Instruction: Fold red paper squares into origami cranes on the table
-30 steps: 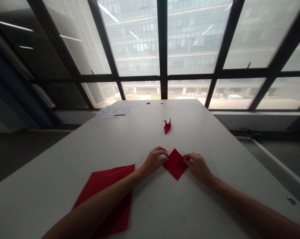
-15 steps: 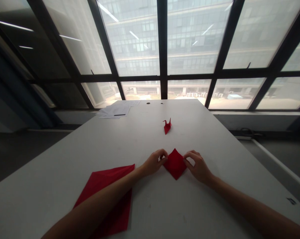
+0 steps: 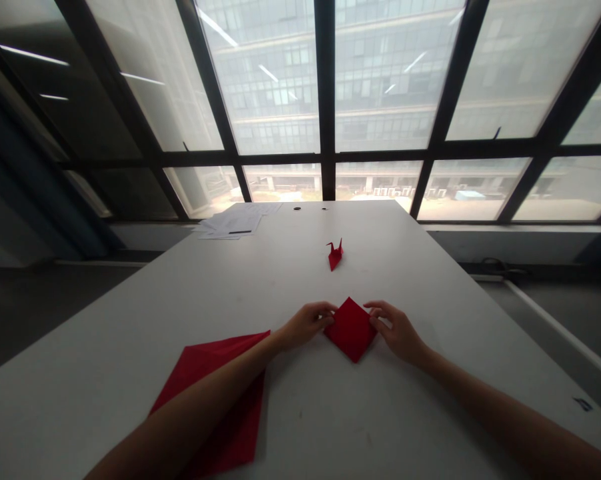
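head view: small folded red paper (image 3: 351,333) between left hand (image 3: 306,325) and right hand (image 3: 396,333), on white table (image 3: 280,273)
pinched at left corner by nearly closed left hand; touched at right corner by half-open right hand, grip impossible to confirm. nearer, leftward: large red sheet (image 3: 240,420). farther out: red crane (image 3: 335,256). open room rightward to slanting table edge (image 3: 473,277).

Hazy daylight through tall windows (image 3: 275,87); dim foreground.
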Available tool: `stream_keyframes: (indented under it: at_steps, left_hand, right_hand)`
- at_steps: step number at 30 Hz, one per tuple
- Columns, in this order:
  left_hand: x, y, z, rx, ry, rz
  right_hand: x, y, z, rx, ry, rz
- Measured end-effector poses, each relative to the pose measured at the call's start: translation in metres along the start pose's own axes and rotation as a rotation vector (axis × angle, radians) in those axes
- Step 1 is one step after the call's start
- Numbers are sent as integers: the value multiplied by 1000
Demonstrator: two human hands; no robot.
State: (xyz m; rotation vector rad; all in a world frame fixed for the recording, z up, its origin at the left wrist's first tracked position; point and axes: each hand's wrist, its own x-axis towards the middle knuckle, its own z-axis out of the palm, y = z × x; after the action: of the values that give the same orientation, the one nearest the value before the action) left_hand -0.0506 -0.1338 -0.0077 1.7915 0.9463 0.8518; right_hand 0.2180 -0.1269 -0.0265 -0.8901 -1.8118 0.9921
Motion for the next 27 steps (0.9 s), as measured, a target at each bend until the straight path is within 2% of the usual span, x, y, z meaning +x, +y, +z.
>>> stream_keyframes:
  at_steps: [4, 19, 27]
  left_hand:
    - [0, -3, -1, -24, -25, 6]
    - [-2, 1, -2, 130, -95, 61]
    - [-5, 7, 2, 193, -93, 43]
  right_hand:
    - [-1, -2, -3, 45, -34, -17]
    - [0, 1, 0, -208, -79, -142]
    - [1, 0, 2, -240, -58, -92]
